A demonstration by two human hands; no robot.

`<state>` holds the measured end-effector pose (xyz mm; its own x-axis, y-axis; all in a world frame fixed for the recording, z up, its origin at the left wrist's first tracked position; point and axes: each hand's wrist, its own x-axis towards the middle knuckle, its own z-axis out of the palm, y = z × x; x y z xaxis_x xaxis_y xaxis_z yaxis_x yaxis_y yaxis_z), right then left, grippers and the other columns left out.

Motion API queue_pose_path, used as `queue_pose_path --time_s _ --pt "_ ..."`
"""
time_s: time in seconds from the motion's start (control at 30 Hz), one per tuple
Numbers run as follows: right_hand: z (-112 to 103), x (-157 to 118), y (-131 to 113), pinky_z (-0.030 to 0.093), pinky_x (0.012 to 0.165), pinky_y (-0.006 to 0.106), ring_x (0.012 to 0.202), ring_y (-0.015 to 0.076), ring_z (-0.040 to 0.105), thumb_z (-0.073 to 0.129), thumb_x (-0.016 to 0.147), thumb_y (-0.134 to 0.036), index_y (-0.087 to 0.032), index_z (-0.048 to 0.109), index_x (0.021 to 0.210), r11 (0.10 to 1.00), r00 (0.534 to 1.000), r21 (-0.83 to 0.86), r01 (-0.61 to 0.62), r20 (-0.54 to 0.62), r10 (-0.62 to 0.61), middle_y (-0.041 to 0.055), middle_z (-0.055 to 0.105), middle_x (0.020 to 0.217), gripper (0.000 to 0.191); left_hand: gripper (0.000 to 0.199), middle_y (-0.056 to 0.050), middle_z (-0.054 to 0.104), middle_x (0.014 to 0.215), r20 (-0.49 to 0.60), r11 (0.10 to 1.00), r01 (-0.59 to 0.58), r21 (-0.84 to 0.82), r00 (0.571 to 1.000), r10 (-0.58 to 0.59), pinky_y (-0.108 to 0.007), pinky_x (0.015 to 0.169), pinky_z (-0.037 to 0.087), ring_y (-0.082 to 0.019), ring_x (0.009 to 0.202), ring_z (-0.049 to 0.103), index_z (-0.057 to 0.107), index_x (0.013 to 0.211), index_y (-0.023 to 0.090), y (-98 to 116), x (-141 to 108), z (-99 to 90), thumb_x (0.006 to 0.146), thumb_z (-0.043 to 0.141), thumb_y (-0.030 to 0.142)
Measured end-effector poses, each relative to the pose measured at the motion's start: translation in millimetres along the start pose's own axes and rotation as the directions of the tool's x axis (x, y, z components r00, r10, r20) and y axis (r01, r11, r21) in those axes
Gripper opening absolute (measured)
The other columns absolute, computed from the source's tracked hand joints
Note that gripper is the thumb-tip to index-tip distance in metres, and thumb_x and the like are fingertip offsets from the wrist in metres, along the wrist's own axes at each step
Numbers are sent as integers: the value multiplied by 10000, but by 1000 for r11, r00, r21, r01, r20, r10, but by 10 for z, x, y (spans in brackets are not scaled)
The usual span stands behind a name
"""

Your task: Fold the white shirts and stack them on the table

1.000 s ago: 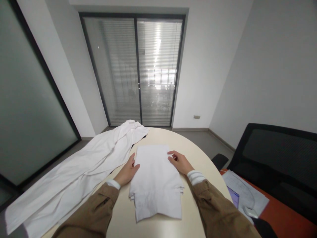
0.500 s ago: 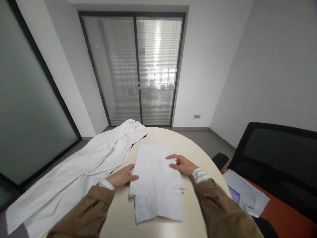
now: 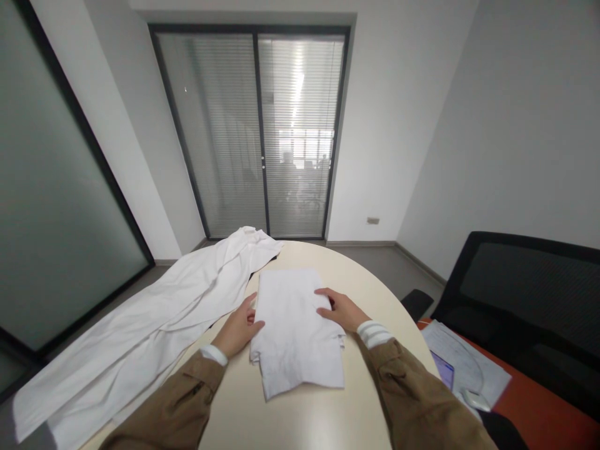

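Folded white cloth [image 3: 295, 340] is lying on the table [image 3: 234, 394] and calling for light, even pressure from both sides to keep layers square, while left hand [image 3: 238, 328] and right hand [image 3: 345, 310] are touching opposite edges, each grip half-open, thumb and fingers apart, not clenching

Light is dim, with glare through the blinds [image 3: 300, 94] beyond the right hand [image 3: 343, 310] and tabletop [image 3: 319, 425] sheen nearer than it.
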<state>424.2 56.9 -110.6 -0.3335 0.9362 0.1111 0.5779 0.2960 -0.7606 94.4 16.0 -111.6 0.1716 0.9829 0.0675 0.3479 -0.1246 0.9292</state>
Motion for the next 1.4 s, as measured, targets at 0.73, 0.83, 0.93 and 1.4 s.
queue_pose_path --time_s 0.73,0.83,0.93,1.4 --pt "-161 -73 17 362 499 209 488 94 469 707 784 -462 -210 485 1417 995 981 -3 -104 167 103 -59 550 598 716 953 -139 340 1561 317 839 -201 505 948 37 -449 1176 259 -306 1420 358 182 1564 167 87 -90 -166 780 658 425" --pt "-237 -116 10 333 430 188 401 80 447 744 748 -465 -220 468 1435 987 937 26 -158 318 141 -90 505 517 779 1001 -135 325 1569 368 813 -210 543 930 -5 -475 1197 194 -327 1439 313 196 1562 171 139 -131 -172 743 690 467" --pt "-231 -116 14 359 418 178 403 78 475 764 725 -435 -207 545 1367 983 920 53 -174 364 143 -85 513 519 715 1012 -145 305 1575 384 802 -213 558 923 -22 -479 1210 140 -327 1456 270 214 1556 151 147 -112 -162 736 692 502" --pt "-196 -114 -30 399 371 172 377 68 472 775 715 -452 -205 538 1340 954 937 222 -203 327 124 -92 533 552 713 672 -102 595 1368 242 844 -314 434 943 227 -422 1109 357 -298 1259 538 562 1366 236 45 -71 -181 736 729 395"
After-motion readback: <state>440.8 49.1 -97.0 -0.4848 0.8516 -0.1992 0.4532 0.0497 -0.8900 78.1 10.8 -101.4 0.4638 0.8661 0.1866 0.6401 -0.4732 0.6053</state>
